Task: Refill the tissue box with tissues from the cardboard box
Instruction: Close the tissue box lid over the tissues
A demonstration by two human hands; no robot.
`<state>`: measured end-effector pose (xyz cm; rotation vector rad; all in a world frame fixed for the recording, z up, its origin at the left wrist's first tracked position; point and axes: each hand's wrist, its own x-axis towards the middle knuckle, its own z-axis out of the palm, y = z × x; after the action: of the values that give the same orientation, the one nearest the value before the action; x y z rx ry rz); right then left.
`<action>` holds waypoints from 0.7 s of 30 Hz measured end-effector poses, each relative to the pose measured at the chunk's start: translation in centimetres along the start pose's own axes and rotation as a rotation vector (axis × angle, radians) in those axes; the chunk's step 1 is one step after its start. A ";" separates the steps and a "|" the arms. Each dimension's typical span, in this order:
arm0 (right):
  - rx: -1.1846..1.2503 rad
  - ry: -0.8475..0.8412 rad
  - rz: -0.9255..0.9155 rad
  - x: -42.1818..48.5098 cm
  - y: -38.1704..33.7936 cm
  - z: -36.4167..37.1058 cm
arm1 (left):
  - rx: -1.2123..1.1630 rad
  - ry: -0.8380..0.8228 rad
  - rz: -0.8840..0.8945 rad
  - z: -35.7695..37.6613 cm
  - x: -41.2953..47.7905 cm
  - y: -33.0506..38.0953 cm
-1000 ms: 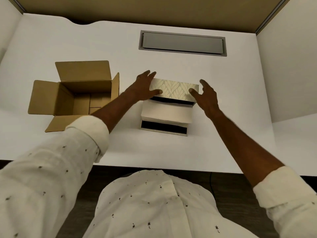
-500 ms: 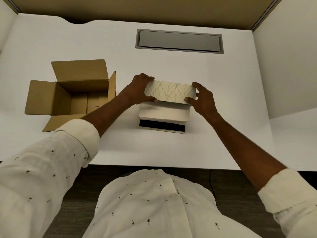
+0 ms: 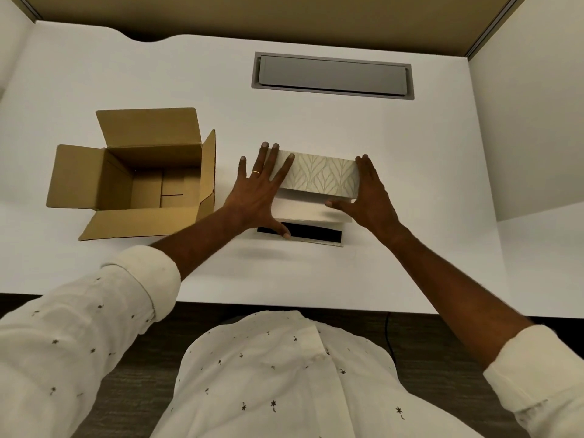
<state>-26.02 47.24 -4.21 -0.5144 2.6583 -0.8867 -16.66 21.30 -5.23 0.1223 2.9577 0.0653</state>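
Pressing 2 flat, spread hands on the leaf-patterned rectangular tissue box [image 3: 319, 180] mid white worktop [image 3: 410, 184]: left hand [image 3: 257, 197] and right hand [image 3: 369, 192] at its ends, no closed grip. Open brown cardboard box [image 3: 142, 175] sits just left.

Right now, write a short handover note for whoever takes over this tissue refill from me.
Left hand: flat and spread on the left end of the tissue box, thumb at its dark lower band; no closed grip.
Right hand: flat against the box's right end, thumb on the white middle part.
Patterned lid sits on top, over the white part.
Cardboard box, left of it on the desk: flaps open, no tissues visible inside.
Done: apparently tissues loaded.
Left: seat the lid fully and let go.
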 end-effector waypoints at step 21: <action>-0.108 0.006 -0.095 2.0 0.1 -1.3 | 0.179 -0.028 0.021 -0.5 1.2 0.3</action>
<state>-28.28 47.14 -3.59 -0.6695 2.7184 -0.7740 -17.92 21.65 -4.97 0.1771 2.9301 -0.1975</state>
